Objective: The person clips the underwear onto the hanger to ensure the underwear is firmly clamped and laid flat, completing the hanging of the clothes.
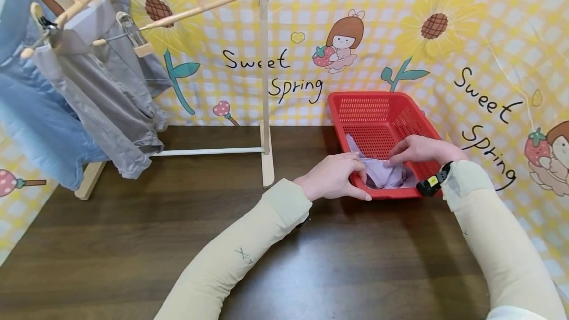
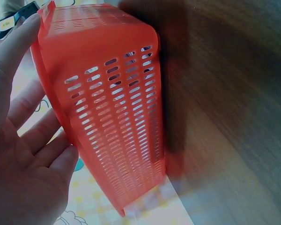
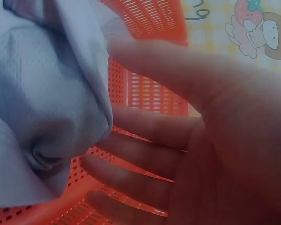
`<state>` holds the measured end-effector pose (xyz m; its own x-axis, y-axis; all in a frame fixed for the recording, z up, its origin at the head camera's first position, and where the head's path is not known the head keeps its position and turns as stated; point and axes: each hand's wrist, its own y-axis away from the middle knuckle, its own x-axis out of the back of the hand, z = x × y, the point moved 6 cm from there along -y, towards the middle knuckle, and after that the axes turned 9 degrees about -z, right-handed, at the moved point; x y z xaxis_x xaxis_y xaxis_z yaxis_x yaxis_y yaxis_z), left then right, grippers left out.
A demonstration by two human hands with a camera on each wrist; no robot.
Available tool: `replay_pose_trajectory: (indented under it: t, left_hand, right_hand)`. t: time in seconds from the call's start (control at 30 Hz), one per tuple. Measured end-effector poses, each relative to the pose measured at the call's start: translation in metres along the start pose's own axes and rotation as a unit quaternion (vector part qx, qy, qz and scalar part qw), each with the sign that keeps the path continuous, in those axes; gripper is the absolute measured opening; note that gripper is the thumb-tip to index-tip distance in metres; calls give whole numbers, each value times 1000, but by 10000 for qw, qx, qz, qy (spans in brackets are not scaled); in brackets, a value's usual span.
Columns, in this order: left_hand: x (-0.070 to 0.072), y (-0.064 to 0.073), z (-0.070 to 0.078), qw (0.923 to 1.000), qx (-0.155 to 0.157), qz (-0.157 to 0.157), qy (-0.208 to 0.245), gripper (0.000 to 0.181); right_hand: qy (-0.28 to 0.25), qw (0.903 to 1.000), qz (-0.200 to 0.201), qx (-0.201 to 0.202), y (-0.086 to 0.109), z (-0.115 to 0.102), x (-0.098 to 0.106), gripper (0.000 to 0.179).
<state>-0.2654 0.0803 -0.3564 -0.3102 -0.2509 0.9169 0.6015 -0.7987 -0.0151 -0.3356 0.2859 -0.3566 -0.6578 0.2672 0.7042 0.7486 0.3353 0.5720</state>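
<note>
A red plastic basket (image 1: 395, 193) with slotted walls has a crumpled lavender cloth garment (image 1: 383, 172) in its near end. My left hand (image 1: 333, 178) reaches over the basket's left rim. Its fingers extend past the rim and its thumb lies along the near corner, as the left wrist view shows beside the slotted wall (image 2: 117, 117). Inside the basket, my right hand (image 1: 420, 149) has its fingertips at the garment. In the right wrist view, the fingers of that hand (image 3: 192, 140) are spread and fairly straight, with the tips at the edge of the cloth (image 3: 51, 89).
A wooden rack post (image 1: 265, 88) with a white bottom bar (image 1: 209, 152) stands left of the basket. Grey pants (image 1: 95, 98) and a blue garment (image 1: 35, 107) hang from clip hangers at far left. A patterned cloth backdrop (image 1: 213, 78) borders the dark wooden table (image 1: 133, 231).
</note>
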Motion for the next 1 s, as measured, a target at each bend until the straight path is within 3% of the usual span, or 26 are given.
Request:
replay_pose_trajectory:
  t: [0.2, 0.37, 0.53, 0.7, 0.87, 1.0]
  left_hand:
    - [0, 0, 0, 9999, -60, 39, -96, 35]
    - [1, 0, 1, 9999, -77, 28, -93, 34]
    - [0, 0, 2, 9999, -113, 35, -113, 34]
    - [-1, 1, 2, 9998, -93, 0, -162, 35]
    - [-2, 1, 1, 9999, 51, 16, -148, 39]
    - [-1, 2, -3, 9994, 138, 159, 288, 55]
  right_hand:
    - [-52, 9992, -393, -57, -1, 3, -5, 24]
    - [140, 9994, -298, 93, 3, 0, -1, 17]
    - [208, 9982, 256, 492, 13, -7, 12, 12]
    - [-168, 9943, 797, 689, 24, -14, 29, 16]
    - [-450, 9851, 1453, 800, 38, -31, 44, 21]
    - [-526, 9735, 1999, 980, 49, -46, 51, 24]
